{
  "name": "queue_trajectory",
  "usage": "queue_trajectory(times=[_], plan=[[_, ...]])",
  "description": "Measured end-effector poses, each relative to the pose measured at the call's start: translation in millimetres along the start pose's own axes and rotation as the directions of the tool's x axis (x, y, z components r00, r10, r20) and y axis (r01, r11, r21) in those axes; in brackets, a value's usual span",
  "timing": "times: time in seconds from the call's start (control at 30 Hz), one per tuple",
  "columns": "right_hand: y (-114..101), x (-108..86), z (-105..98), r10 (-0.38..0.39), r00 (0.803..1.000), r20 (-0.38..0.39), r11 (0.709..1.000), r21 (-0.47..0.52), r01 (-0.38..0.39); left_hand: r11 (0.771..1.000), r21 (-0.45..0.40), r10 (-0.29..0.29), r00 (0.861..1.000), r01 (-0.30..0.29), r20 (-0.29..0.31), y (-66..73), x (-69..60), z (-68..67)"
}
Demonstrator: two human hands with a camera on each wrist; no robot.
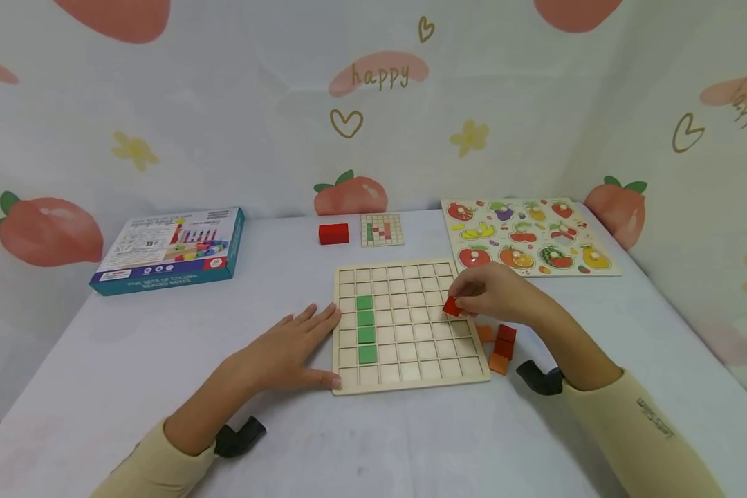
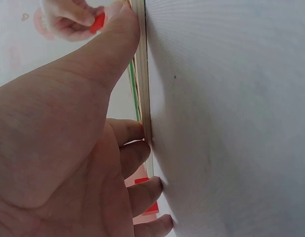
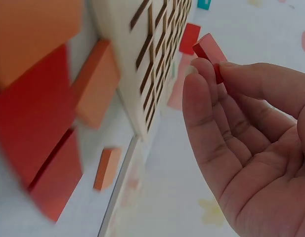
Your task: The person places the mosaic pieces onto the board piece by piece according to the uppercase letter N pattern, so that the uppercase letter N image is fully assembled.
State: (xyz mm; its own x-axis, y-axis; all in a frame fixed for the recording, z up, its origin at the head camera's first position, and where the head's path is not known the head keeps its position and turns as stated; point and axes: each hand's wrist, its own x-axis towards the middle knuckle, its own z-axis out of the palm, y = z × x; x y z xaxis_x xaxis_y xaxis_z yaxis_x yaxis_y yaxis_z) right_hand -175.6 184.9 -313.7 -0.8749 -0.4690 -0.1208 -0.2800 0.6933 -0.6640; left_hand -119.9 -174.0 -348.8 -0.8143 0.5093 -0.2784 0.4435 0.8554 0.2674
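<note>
A wooden grid board (image 1: 411, 384) lies flat on the white table, with a column of green square tiles (image 1: 365, 318) in its left part. Fingers spread and mostly straight, my left hand (image 1: 286, 353) rests at the board's left edge, its thumb touching the lower left corner. Between thumb and fingertips, my right hand (image 1: 498, 296) pinches a small red square tile (image 1: 452, 306) above the board's right side. The right wrist view shows this red tile (image 3: 209, 48) tilted and held clear of the board. Loose red tiles (image 1: 505, 340) and orange tiles (image 1: 499, 363) lie by the board's right edge.
Behind the board are a red block (image 1: 333, 234) and a small patterned grid card (image 1: 382, 229). A fruit puzzle board (image 1: 529, 238) lies at the back right, beyond my right hand. A flat toy box (image 1: 171, 249) sits at the back left. Printed cloth hangs behind the table.
</note>
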Motion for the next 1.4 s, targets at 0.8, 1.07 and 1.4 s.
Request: queue_trajectory(times=[0.8, 1.07, 1.4], plan=[[-45, 67.1, 35, -0.112, 0.988, 0.107, 0.994, -0.009, 0.113, 1.0, 0.0, -0.022, 1.0, 0.022, 0.021, -0.3, 1.3, 1.9], [-56, 76.3, 48, -0.092, 0.987, 0.135, 0.99, -0.09, 0.105, 1.0, -0.014, -0.01, 1.0, 0.01, 0.013, 0.0, 0.7, 0.3], [-63, 75.2, 60, -0.085, 0.985, 0.151, 0.983, -0.146, 0.107, 1.0, -0.008, -0.007, 1.0, 0.007, 0.013, -0.8, 1.5, 1.4]])
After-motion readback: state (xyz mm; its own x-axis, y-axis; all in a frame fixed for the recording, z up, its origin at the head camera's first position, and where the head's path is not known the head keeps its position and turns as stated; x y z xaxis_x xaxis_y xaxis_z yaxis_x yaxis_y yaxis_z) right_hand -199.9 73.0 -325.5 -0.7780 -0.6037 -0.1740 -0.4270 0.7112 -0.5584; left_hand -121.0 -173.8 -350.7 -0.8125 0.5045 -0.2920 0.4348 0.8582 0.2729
